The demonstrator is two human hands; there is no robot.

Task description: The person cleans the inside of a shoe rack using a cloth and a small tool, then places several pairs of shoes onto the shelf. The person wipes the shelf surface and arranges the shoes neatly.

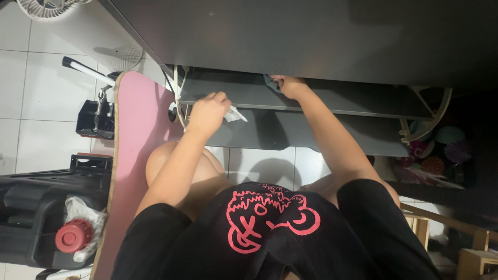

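Observation:
My left hand [207, 111] is closed on a crumpled white tissue [236, 115], held just over the front of a grey shelf [353, 101] under a dark desk top [311, 36]. My right hand [290, 86] reaches further in and presses a small grey-blue cloth [271, 82] against the back of the shelf where it meets the desk. Both arms stretch forward from my black shirt with its pink print [270, 218]. My bare knees show below the arms.
A pink board [137, 155] stands on edge at my left. Beyond it lie a black case with a red cap [73, 236] and a white fan [49, 8] on white floor tiles. Colourful items [436, 155] and a wooden stool [472, 256] sit at the right.

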